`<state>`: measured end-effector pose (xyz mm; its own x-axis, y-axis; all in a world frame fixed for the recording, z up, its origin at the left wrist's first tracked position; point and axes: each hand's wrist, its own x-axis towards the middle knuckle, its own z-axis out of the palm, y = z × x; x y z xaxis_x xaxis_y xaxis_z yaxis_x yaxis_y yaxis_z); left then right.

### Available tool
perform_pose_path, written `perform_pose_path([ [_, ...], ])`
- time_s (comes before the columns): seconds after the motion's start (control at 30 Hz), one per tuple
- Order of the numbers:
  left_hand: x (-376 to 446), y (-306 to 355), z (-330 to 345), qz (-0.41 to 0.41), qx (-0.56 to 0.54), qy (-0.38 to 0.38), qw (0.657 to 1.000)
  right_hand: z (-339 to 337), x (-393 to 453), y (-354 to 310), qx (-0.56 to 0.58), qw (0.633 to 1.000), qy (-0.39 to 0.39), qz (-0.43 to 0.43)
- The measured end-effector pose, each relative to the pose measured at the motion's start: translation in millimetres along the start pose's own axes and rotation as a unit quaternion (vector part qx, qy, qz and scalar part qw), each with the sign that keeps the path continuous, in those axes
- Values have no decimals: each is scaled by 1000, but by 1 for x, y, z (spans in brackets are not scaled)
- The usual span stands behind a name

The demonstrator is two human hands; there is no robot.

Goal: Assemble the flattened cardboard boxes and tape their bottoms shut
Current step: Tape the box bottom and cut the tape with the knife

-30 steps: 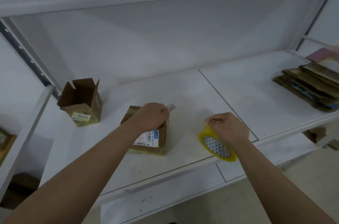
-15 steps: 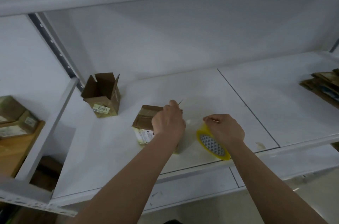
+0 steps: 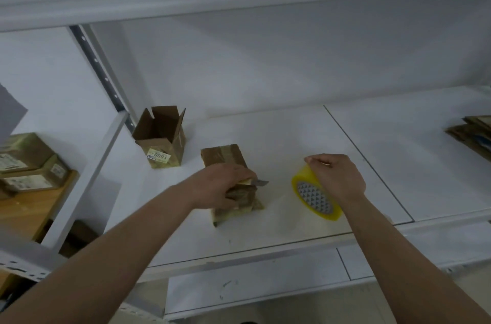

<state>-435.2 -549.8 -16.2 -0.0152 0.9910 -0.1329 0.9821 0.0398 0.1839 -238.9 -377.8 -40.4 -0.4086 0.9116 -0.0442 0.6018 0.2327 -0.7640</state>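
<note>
The taped cardboard box [image 3: 228, 177] stands mid-shelf on the white shelf board [image 3: 292, 143], well back from its front edge, with the left hand [image 3: 220, 185] curled over its near end, fingers gripping a small cutter blade [image 3: 261, 183] (tip poking out rightward). Just right of the box, the right hand [image 3: 336, 177] pinches the yellow tape roll [image 3: 314, 197] at its rim; bare board lies between. Behind-left of the box sits an open-topped carton [image 3: 162, 137] near the upright post [image 3: 103, 76], and flattened cardboard [image 3: 473, 135] lies far right.
</note>
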Motion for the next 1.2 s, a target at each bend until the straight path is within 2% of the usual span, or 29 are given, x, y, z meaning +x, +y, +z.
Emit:
perform_pose_path([
  [0.1,-10,-13,-4,-5,-51,15,999,4,-2,-12,27,999,-30,-16],
  [0.2,-15,-12,2,-22,-140,85,986,8,-4,-23,39,998,-40,-35],
  [0.27,-14,-9,6,-14,-143,116,983,9,-5,-29,46,997,-41,-44],
  [0.4,-11,-12,6,-3,-133,66,989,6,-5,-35,48,996,-42,-61],
  [0.5,-14,-15,3,-3,-215,101,971,5,-7,-37,61,995,-41,-68],
  [0.57,-14,-12,4,-32,-283,174,943,4,-9,-39,70,994,-39,-74],
  [0.67,-5,-5,4,-118,-368,276,880,0,-11,-43,64,993,-39,-93],
  [0.73,1,6,-2,-183,-465,300,812,-2,-12,-46,48,992,-41,-106],
  [0.8,6,20,-12,-200,-563,277,753,-3,-14,-51,26,992,-44,-114],
  [0.83,9,27,-17,-187,-576,261,751,-4,-15,-53,11,992,-44,-119],
  [0.9,16,40,-20,-167,-544,234,788,-5,-19,-59,-21,990,-45,-131],
  [0.97,23,47,-20,-185,-478,229,827,-5,-21,-63,-32,989,-49,-137],
  [1.0,25,48,-20,-190,-458,238,835,-5,-22,-64,-28,988,-51,-140],
  [1.2,21,38,-20,-167,-492,281,807,-6,-25,-64,-47,985,-65,-150],
])
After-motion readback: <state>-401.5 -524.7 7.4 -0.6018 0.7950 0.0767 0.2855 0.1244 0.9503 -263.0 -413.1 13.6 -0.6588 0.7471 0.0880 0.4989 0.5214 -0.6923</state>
